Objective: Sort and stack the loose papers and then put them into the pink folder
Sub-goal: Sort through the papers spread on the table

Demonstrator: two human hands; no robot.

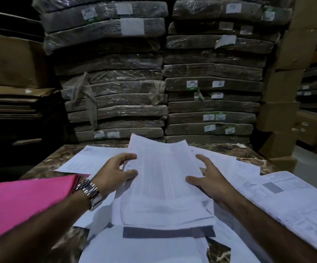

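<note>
Wrapped bundles [116, 88] and cardboard boxes [279, 114] wall off the far side, and your marbled table [46, 164] is littered with loose sheets [286, 202]. Your left hand [116, 173] pinches the left edge of the stack of papers [163, 183] at the table's middle; your right hand [210, 179] lies spread and straight-fingered against its right edge, grasping nothing. Expect the stack to be light, floppy and quick to fan or slide, so take it by both side edges and tap it square. The pink folder [25, 202] lies near left, likely thin and bendy
</note>
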